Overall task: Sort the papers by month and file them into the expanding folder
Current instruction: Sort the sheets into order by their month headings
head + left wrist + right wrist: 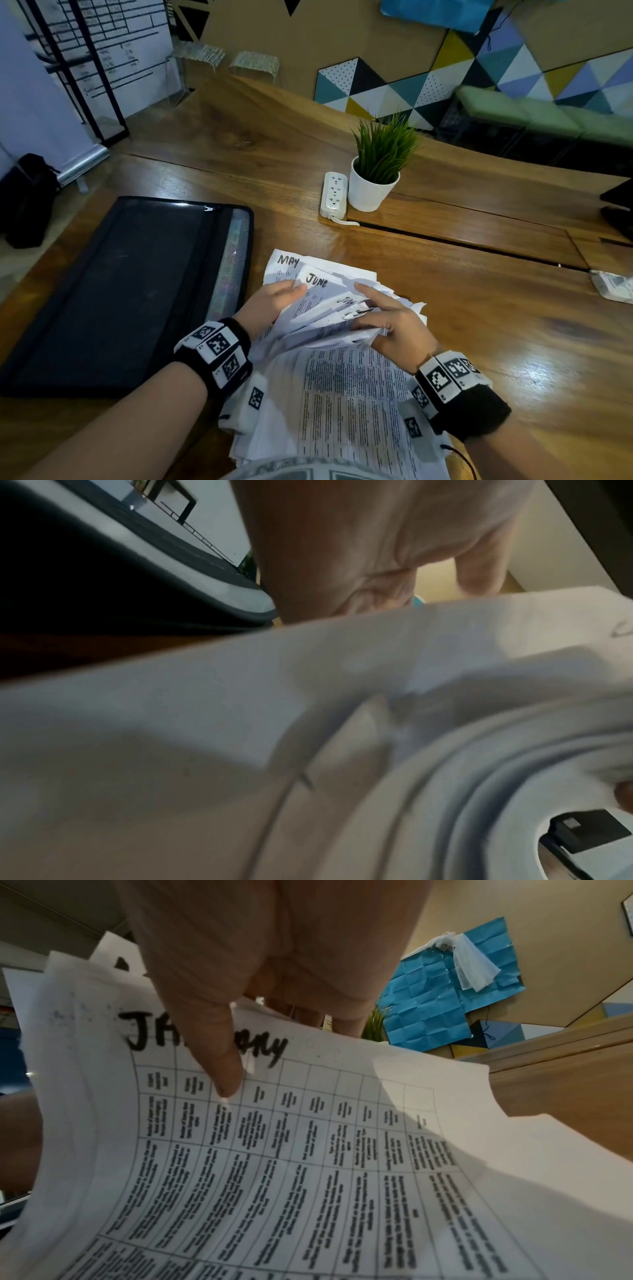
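A stack of printed white papers [342, 394] lies on the wooden table in front of me, its far end fanned out. Handwritten headings MAY [287, 261] and JUNE [317, 281] show on the upper sheets. My left hand [274, 301] grips the fan's left edge, thumb on the JUNE sheet. My right hand [387, 318] holds lifted sheets on the right, fingers spread among them. In the right wrist view its thumb [219, 1056] presses a sheet headed JANUARY [308, 1150]. The black expanding folder [120, 291] lies flat and closed to the left, also visible beside my left hand [359, 547].
A potted green plant [376, 178] and a white power strip [334, 195] stand behind the papers. A crumpled pale item [613, 286] lies at the table's right edge, with a dark object [620, 205] above it. A slot in the tabletop [462, 243] runs across the right side.
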